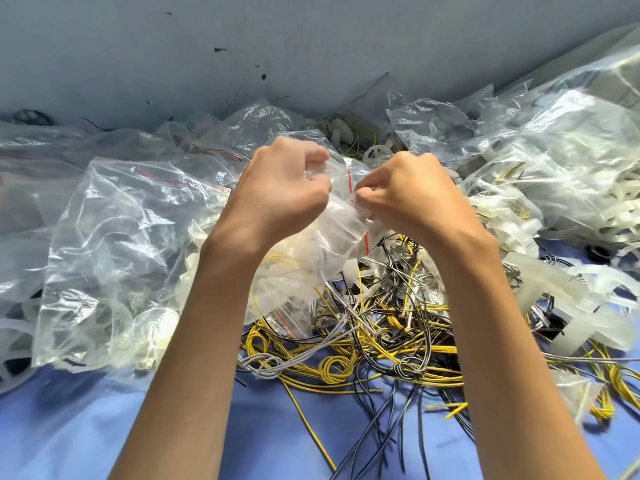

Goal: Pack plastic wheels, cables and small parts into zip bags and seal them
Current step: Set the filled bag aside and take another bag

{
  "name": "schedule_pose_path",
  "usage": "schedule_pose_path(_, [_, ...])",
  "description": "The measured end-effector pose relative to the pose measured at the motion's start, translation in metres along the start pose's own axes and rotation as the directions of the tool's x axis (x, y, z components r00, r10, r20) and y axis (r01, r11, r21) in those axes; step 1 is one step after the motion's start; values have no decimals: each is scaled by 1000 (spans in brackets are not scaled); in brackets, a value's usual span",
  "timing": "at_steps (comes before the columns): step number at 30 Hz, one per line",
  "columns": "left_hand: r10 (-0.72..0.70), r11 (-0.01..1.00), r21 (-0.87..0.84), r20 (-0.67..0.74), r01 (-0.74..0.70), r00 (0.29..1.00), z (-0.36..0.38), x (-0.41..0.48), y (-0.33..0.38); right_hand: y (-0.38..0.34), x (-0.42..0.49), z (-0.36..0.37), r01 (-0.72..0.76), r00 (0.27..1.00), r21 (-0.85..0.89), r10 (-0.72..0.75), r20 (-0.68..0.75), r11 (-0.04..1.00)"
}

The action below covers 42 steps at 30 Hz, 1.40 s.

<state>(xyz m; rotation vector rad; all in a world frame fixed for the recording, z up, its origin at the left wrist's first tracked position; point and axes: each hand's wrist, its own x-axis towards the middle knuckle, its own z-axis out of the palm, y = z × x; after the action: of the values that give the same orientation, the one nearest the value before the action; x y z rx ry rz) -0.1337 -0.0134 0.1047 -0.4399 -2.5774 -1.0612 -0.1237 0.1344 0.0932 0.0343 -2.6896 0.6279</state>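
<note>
A small clear zip bag (341,216) with a red seal line hangs between my hands above the table's middle. My left hand (282,188) grips its left side with curled fingers. My right hand (408,192) pinches the bag's mouth near the red strip. White plastic parts and a yellow cable show faintly inside the bag. Below it lies a tangle of yellow, black and grey cables (381,334) on the blue cloth (104,427). White plastic wheels (588,306) lie at the right.
A big clear bag (121,258) holding packed small bags fills the left. More filled and empty zip bags (571,150) pile up at the back and right. A grey wall (277,46) rises right behind the pile.
</note>
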Motion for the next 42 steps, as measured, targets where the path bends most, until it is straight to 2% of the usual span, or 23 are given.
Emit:
schedule_pose_path(2, [17, 1000, -16, 36, -16, 999, -3, 1, -2, 2, 1, -3, 75, 997, 124, -78, 22, 989])
schedule_pose_path(5, [36, 999, -23, 98, -34, 995, -8, 1, -4, 4, 4, -6, 86, 993, 375, -110, 42, 923])
schedule_pose_path(6, [36, 999, -8, 82, -36, 996, -10, 1, -4, 6, 5, -6, 63, 991, 447, -110, 80, 892])
schedule_pose_path(8, [33, 999, 14, -8, -33, 999, -12, 1, -4, 8, 3, -4, 22, 951, 552, -188, 246, 834])
schedule_pose_path(11, [23, 998, -51, -67, -27, 997, -14, 1, -2, 5, -2, 0, 102, 789, 461, -354, 503, 882])
schedule_pose_path(13, [29, 994, -101, -43, -34, 999, -14, 0, 1, -1, -5, 3, 193, 743, 333, -359, 565, 923])
schedule_pose_path(17, [60, 991, -117, 23, -57, 998, -10, -3, 5, -8, -2, 13, 293, 822, 30, -268, 503, 956])
schedule_pose_path(19, [55, 991, -125, 2, -54, 999, -11, -2, 5, -6, -1, 14, 296, 860, 7, -269, 433, 955])
schedule_pose_path(20, [47, 990, -133, -29, -51, 998, -13, -1, 4, -7, -2, 13, 288, 856, 98, -302, 419, 953])
schedule_pose_path(22, [21, 989, -141, -112, -37, 994, -17, 0, 2, -10, -4, 9, 206, 816, 400, -383, 433, 893])
schedule_pose_path(24, [-27, 988, -157, -210, -6, 977, -21, 2, 0, -9, -5, 5, 149, 811, 552, -421, 407, 821])
schedule_pose_path(28, [-105, 984, -171, -342, 48, 934, -30, 5, -6, -7, -1, 2, 265, 910, 375, -359, 207, 889])
schedule_pose_path(31, [-136, 988, -5, -478, 152, 868, -34, 3, -9, -8, 0, 7, 269, 947, 288, -306, 93, 919])
schedule_pose_path(33, [-156, 949, 131, -595, 287, 789, -41, 1, -11, -6, 0, 12, 255, 953, 175, -278, 119, 951])
schedule_pose_path(34, [-163, 930, 168, -609, 327, 776, -45, 0, -13, -6, 0, 14, 239, 952, 121, -257, 167, 963])
schedule_pose_path(36, [-166, 915, 233, -524, 328, 836, -51, 0, -19, -6, 0, 20, 220, 936, 54, -226, 270, 974])
schedule_pose_path(38, [-193, 915, 271, -358, 300, 913, -49, 1, -22, -10, -2, 30, 236, 914, 23, -230, 333, 971])
schedule_pose_path(42, [-205, 919, 323, -97, 226, 974, -34, 1, -19, -17, -4, 49, 295, 835, 49, -283, 473, 954])
